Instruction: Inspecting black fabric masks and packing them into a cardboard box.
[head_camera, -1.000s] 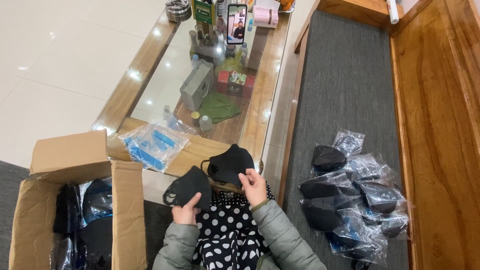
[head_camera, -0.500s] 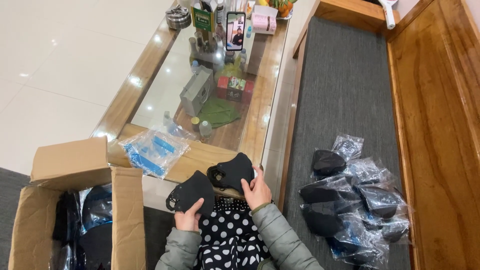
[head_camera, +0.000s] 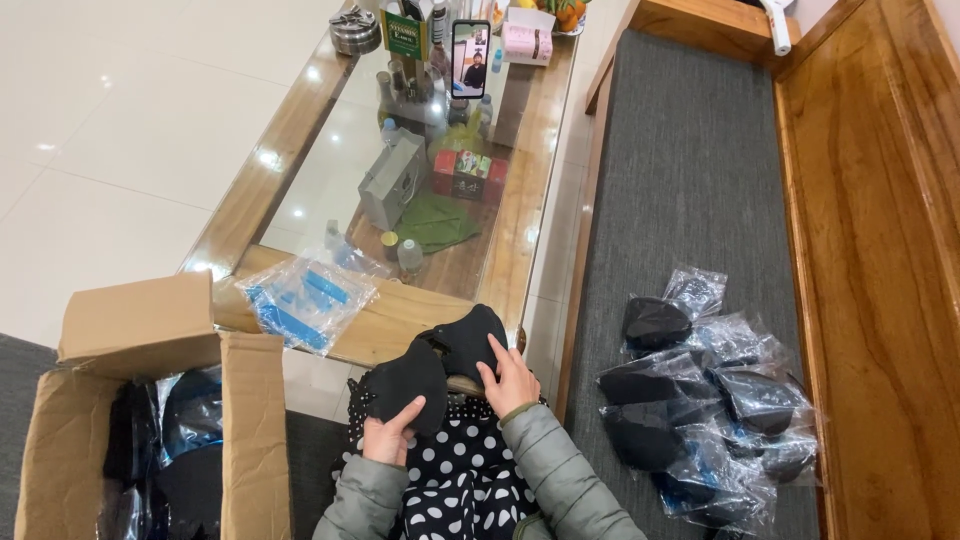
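Note:
My left hand (head_camera: 388, 433) grips the lower left part of a black fabric mask (head_camera: 405, 385) over my lap. My right hand (head_camera: 512, 378) holds the right part of the black mask (head_camera: 470, 338), fingers spread on it. The two dark cup-shaped halves touch each other in the middle. Below them lies my black skirt with white dots (head_camera: 455, 470). Grey-green jacket sleeves cover both forearms.
An open cardboard box (head_camera: 150, 410) with dark bagged items stands at the left. A pile of bagged black masks (head_camera: 700, 400) lies on the grey bench cushion (head_camera: 690, 170) at the right. A glass-topped wooden table (head_camera: 400, 180) ahead carries clear bags (head_camera: 305, 298), a phone (head_camera: 470, 58), bottles and boxes.
The black masks and both hands have stayed over my lap, with the view shifted slightly. My right hand's fingers have slid a little across the mask.

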